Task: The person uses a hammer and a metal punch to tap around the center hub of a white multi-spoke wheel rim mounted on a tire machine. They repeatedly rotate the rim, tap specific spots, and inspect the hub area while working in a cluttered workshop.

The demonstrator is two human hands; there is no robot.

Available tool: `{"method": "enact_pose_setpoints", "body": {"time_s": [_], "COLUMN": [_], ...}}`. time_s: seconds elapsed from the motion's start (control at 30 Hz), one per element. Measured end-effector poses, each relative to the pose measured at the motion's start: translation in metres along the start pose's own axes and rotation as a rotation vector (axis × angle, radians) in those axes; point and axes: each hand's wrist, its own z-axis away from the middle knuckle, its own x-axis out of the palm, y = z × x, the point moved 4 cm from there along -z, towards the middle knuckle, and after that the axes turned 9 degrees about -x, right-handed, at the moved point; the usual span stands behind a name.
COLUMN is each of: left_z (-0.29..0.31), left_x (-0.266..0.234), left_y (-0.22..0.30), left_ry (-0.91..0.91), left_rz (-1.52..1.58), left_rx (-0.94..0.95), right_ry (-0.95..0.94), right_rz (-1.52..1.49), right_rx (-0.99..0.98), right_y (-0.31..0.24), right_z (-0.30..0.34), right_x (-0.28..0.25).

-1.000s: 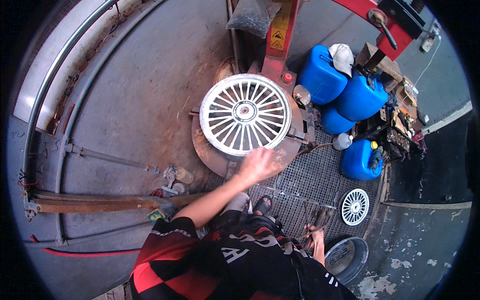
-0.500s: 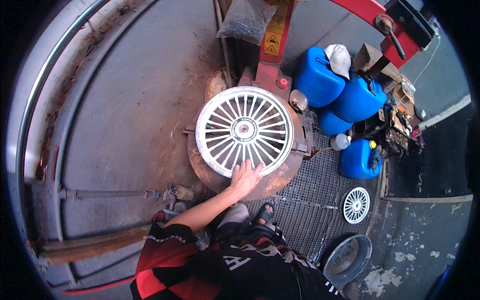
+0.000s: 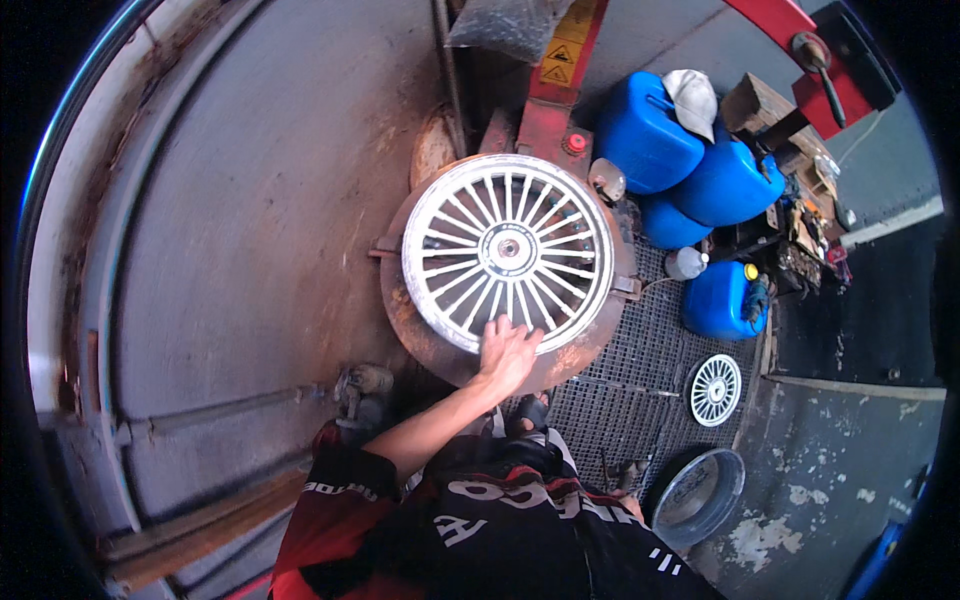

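A white multi-spoke alloy wheel (image 3: 592, 300) lies flat on the rusty round turntable (image 3: 575, 362) of a red tyre changer (image 3: 548, 122). My left hand (image 3: 508, 352) reaches over the wheel's near edge, its bent fingers hooked between the spokes and its palm at the rim. Low on the right, only a small part of my right hand (image 3: 628, 506) shows beside my shirt. Its fingers are mostly hidden, and a dark, narrow object (image 3: 627, 472) rises right by it, apparently in its grip; its kind is unclear.
Blue jerrycans (image 3: 650, 135) stand at the back right, a light cap (image 3: 690, 100) on one. A smaller blue jerrycan (image 3: 718, 305), a second spoked disc (image 3: 715, 390) and a round basin (image 3: 735, 508) are at right. The changer's red arm (image 3: 775, 15) hangs overhead.
My view has shifted, so the wheel appears larger and slightly higher. My left hand stays on its near edge. Part of my right hand and the dark object have come into sight.
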Motion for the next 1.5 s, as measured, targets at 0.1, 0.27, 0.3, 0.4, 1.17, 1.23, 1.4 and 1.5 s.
{"method": "enact_pose_setpoints", "body": {"time_s": [0.1, 0.27, 0.3, 0.4, 1.17, 1.23, 1.4, 1.5], "left_z": [0.001, -0.002, -0.002, -0.004, -0.033, -0.023, -0.023, -0.022], "left_x": [0.007, 0.012, 0.015, 0.009, 0.006, 0.010, -0.004, -0.045], "left_y": [0.002, 0.000, -0.002, -0.003, -0.013, -0.011, -0.012, -0.019], "left_ry": [0.063, -0.041, -0.048, -0.050, -0.020, -0.060, -0.075, -0.036], "left_rz": [-0.029, -0.020, 0.001, -0.099, -0.129, -0.115, -0.087, -0.050], "left_rx": [-0.026, -0.068, -0.044, 0.020, 0.212, 0.210, 0.231, 0.239], "right_ry": [-0.012, -0.168, -0.206, -0.001, -0.127, -0.065, 0.008, 0.032], "right_rz": [0.028, 0.331, 0.308, 0.293, 1.348, 1.246, 1.072, 1.013], "right_rx": [-0.083, -0.190, -0.168, -0.277, -0.467, -0.433, -0.433, -0.481], "right_y": [-0.030, -0.088, -0.087, -0.094, -0.023, -0.029, -0.033, -0.037], "right_z": [-0.005, 0.016, -0.002, 0.050, 0.055, 0.066, 0.090, 0.100], "right_x": [0.024, 0.055, 0.025, 0.088, 0.006, 0.016, 0.074, 0.113]}}
